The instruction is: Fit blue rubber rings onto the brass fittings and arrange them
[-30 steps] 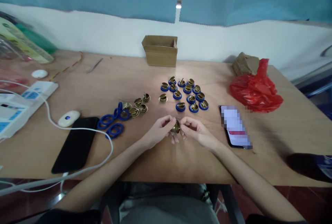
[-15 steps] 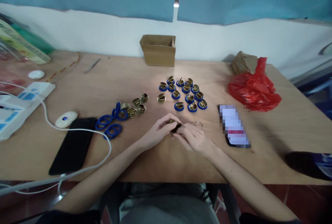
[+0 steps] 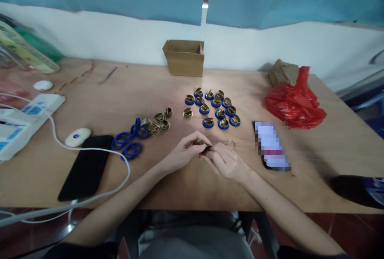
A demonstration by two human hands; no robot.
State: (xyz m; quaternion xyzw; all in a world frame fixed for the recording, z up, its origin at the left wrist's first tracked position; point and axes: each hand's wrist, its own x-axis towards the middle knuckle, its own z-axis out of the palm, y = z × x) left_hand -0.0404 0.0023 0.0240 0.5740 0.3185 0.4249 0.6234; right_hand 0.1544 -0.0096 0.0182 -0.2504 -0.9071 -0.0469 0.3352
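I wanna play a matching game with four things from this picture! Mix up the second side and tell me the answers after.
Things:
1. Brass-coloured piece
2. Loose rings
3. Cardboard box
4. Plastic bag

Clues:
A. Brown, with its top open
B. Red
C. Held in the left hand, with the right hand at it
D. Blue, next to the black phone

Right pairs: 1-C, 2-D, 3-A, 4-B
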